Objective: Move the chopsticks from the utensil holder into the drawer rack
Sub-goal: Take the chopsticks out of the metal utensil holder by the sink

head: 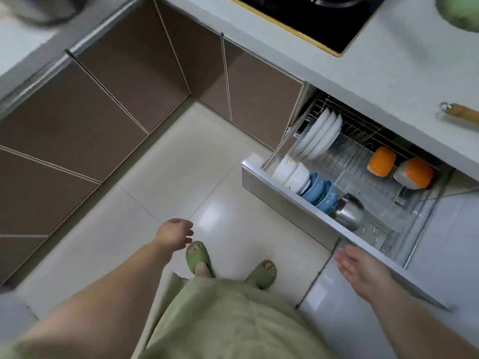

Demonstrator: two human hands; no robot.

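Observation:
The drawer rack [368, 141] is pulled out under the counter at the right, a wire basket behind a steel front panel [290, 203]. In it stand white plates [321, 136], white bowls [293, 172], blue bowls [321, 193], a steel cup [350, 211] and two orange-lidded containers [382, 161]. My right hand [363, 270] hovers empty, fingers spread, just in front of the drawer's near corner. My left hand [175, 233] hangs over the floor, fingers loosely curled, holding nothing. No chopsticks or utensil holder appear in view.
The white counter [388, 63] carries a black stove [324, 19], a wooden-handled tool [458, 112] and a green object [458, 11]. Brown cabinet doors [116, 99] line the corner. My feet in green slippers [198, 257] stand on the pale tiled floor.

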